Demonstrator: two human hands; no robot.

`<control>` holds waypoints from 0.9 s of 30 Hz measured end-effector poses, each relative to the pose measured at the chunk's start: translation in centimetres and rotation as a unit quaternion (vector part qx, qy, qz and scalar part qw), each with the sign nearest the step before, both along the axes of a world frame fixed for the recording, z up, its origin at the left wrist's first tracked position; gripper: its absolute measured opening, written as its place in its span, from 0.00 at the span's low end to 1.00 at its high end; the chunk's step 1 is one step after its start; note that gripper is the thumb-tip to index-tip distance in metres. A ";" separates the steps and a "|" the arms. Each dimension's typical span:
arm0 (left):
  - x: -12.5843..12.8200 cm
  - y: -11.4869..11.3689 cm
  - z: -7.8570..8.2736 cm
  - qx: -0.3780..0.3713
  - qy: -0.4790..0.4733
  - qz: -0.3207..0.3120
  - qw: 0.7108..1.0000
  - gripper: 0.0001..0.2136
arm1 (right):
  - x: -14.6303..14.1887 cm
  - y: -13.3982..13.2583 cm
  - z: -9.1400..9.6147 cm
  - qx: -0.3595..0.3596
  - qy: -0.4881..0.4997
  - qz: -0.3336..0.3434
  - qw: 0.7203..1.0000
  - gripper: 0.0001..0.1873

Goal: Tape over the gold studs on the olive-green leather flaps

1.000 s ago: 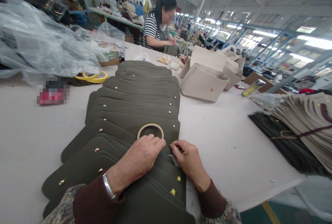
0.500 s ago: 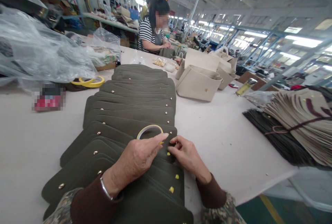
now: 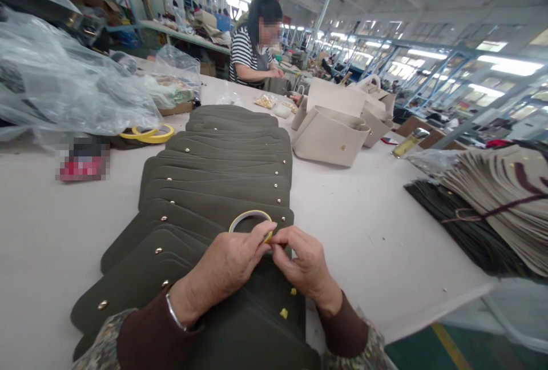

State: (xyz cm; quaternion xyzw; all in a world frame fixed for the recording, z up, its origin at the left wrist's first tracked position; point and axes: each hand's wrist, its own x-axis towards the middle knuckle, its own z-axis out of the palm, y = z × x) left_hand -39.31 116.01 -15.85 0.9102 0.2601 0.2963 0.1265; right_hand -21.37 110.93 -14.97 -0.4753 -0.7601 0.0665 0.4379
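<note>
My left hand (image 3: pixel 226 270) grips a roll of yellow adhesive tape (image 3: pixel 250 216) at its lower edge, and my right hand (image 3: pixel 303 261) pinches the same edge from the other side. Both hands rest over a long overlapping row of olive-green bag flaps (image 3: pixel 214 187), each with a gold rivet (image 3: pixel 103 304). Several small yellow tape pieces (image 3: pixel 283 313) stick to the flap under my right wrist. Whatever my fingertips pinch at the roll is hidden.
The flaps lie on a white worktable (image 3: pixel 55 233). Beige bags (image 3: pixel 329 136) stand beyond them, and stacked bag panels (image 3: pixel 496 198) lie at the right. Plastic sheeting (image 3: pixel 72 76) and another tape roll (image 3: pixel 148 133) are at the left. A co-worker (image 3: pixel 252 44) sits at the far end.
The tape roll has risen off the flap into my fingers. My right hand has moved left to meet my left hand at the roll.
</note>
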 end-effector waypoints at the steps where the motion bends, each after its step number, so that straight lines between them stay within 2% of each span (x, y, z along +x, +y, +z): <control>1: 0.0 0.0 0.0 -0.001 0.004 0.002 1.000 0.13 | 0.0 0.0 0.0 0.020 -0.014 -0.010 1.000 0.09; 3: 0.0 0.2 0.1 -0.008 0.007 0.000 1.000 0.08 | 0.0 -0.1 0.0 0.050 -0.033 -0.033 0.998 0.09; 5: 0.1 0.3 0.3 -0.014 0.001 -0.001 1.000 0.05 | -0.1 -0.3 0.1 0.050 -0.026 -0.053 0.997 0.08; 7: 0.2 0.4 0.3 -0.009 -0.004 0.001 1.000 0.06 | -0.3 -0.4 0.1 0.000 0.025 -0.072 0.997 0.07; 9: 0.4 0.3 0.4 0.019 -0.010 0.005 1.000 0.08 | -0.6 -0.5 0.0 -0.104 0.133 -0.087 0.982 0.05; 11: 0.6 0.0 0.3 0.050 -0.021 0.001 0.999 0.09 | -0.7 -0.2 -0.4 -0.219 0.256 -0.090 0.937 0.04; 13: 0.8 -0.5 0.2 0.068 -0.031 -0.004 0.997 0.08 | -0.3 0.2 -0.9 -0.291 0.354 -0.096 0.884 0.05; 15: 1.0 -0.7 0.1 0.066 -0.027 0.000 0.997 0.08 | 0.7 0.8 -1.3 -0.325 0.414 -0.114 0.842 0.08; 17: 1.1 -0.6 0.0 0.064 0.011 0.017 0.998 0.06 | 1.9 1.3 -1.6 -0.341 0.440 -0.135 0.819 0.11; 22: 1.5 0.1 0.0 0.040 0.178 0.053 0.982 0.03 | 3.8 1.8 -2.1 -0.358 0.416 -0.153 0.822 0.18; 27: 1.4 -0.1 0.4 -0.020 0.232 0.035 0.972 0.04 | 3.5 1.7 -2.7 -0.354 0.340 -0.149 0.858 0.16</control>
